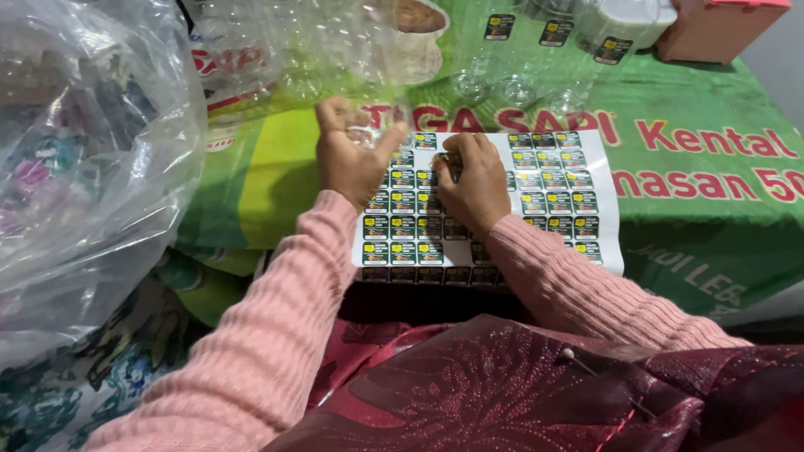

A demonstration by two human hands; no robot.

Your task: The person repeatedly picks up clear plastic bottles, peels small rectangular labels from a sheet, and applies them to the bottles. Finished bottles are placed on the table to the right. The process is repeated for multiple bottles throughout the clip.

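A white sticker sheet (553, 192) with rows of small dark green and yellow labels lies on a green printed banner (695, 209). My left hand (347, 155) grips a clear plastic bottle (335, 59) that lies tilted toward the top left, its neck between my fingers. Fingers curled, my right hand (473, 184) rests on the sheet's upper middle, its fingertips pinching at one label. Whether a label is lifted is hidden by the fingers. Both arms wear pink ribbed sleeves.
A large clear plastic bag (84, 167) full of bottles fills the left side. Several clear bottles (536, 50) with labels on them lie at the back. A pink box (720, 29) stands at the top right. Dark red patterned fabric (502, 385) covers my lap.
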